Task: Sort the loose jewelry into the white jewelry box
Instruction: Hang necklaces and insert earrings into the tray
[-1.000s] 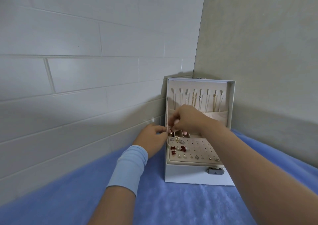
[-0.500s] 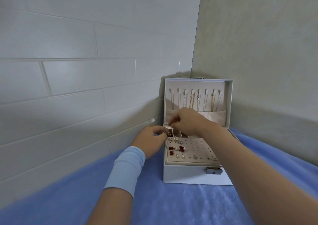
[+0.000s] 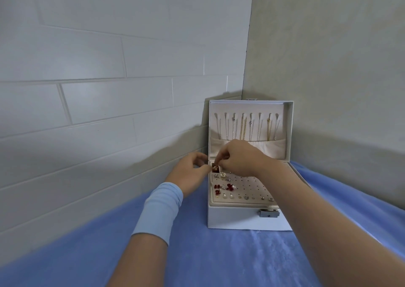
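The white jewelry box [image 3: 236,219] stands open in the corner on a blue cloth. Several necklaces [image 3: 243,126] hang inside its upright lid. Its beige earring panel [image 3: 252,188] holds several studs, with red earrings [image 3: 221,188] at the left. My right hand [image 3: 238,158] is over the panel's back left corner, fingers curled and pinching a small gold and red piece [image 3: 215,168]. My left hand [image 3: 190,172] is beside the box's left edge, its fingertips touching the same spot. What the left fingers hold is too small to tell.
A white tiled wall [image 3: 98,111] runs along the left and a beige wall [image 3: 328,67] stands behind and to the right of the box. The blue cloth [image 3: 208,253] covers the surface in front. A metal clasp [image 3: 269,213] sits on the box front.
Both hands stay at the panel's back left corner. My right hand's fingers have shifted slightly down towards the panel. The view has moved a little.
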`<act>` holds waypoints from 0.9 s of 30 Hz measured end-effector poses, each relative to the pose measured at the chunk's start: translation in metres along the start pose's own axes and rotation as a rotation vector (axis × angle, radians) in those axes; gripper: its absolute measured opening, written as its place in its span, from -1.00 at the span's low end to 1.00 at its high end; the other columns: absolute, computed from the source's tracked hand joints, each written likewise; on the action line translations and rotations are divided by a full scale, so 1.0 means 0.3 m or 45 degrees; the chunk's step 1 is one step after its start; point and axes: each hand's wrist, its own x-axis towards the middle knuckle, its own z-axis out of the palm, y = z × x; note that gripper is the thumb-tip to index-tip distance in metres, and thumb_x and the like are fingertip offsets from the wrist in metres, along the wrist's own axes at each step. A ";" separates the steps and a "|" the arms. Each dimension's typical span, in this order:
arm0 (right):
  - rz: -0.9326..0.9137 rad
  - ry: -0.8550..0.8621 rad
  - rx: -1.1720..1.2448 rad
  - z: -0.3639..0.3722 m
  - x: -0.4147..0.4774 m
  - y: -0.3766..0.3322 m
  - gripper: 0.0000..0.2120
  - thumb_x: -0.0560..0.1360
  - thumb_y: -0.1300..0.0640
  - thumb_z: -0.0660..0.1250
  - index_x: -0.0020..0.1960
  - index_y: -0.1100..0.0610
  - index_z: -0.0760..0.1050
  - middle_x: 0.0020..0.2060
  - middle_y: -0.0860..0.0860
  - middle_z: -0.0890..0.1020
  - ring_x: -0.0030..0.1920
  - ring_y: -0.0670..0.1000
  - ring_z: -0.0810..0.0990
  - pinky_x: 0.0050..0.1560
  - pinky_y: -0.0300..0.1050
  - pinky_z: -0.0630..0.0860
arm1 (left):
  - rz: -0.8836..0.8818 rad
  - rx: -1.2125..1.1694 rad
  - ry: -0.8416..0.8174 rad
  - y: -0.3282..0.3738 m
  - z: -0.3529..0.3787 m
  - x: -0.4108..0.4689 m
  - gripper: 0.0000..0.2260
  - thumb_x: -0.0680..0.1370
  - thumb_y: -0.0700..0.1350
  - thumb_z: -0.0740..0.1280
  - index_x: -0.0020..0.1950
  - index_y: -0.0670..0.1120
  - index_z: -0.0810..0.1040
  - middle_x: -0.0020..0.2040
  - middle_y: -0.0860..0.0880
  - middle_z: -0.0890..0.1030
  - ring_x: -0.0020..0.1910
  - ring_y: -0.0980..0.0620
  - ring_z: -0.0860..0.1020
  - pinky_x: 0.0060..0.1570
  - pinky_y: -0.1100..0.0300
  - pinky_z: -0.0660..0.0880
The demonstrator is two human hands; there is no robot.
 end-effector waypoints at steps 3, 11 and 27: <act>-0.020 0.049 0.066 -0.028 -0.056 -0.029 -0.83 0.53 0.13 0.34 -0.07 -0.05 0.71 -0.24 -0.18 0.66 -0.14 -0.14 0.62 0.00 -0.09 0.61 | -0.005 0.086 0.069 0.027 -0.031 -0.045 -0.84 0.55 -0.08 0.34 0.12 0.00 0.50 -0.02 0.07 0.55 -0.06 0.08 0.50 -0.07 0.23 0.37; -0.112 -0.186 0.148 -0.059 -0.331 -0.154 -0.90 0.49 0.06 0.43 -0.07 -0.05 0.73 -0.25 -0.16 0.67 -0.21 -0.17 0.59 -0.13 -0.20 0.53 | -0.013 0.520 -0.253 0.125 -0.081 -0.298 -0.94 0.55 -0.03 0.31 -0.12 0.09 0.48 -0.18 0.11 0.54 -0.19 0.09 0.49 -0.23 0.24 0.36; -0.060 -0.653 0.128 0.086 -0.672 -0.272 -0.77 0.30 -0.03 0.63 -0.06 -0.08 0.72 -0.20 -0.18 0.71 -0.33 -0.29 0.55 -0.24 -0.38 0.44 | -0.217 0.701 -0.749 0.093 -0.133 -0.696 -0.84 0.37 0.07 0.53 -0.08 0.15 0.68 -0.30 0.25 0.58 -0.28 0.25 0.52 -0.18 0.35 0.40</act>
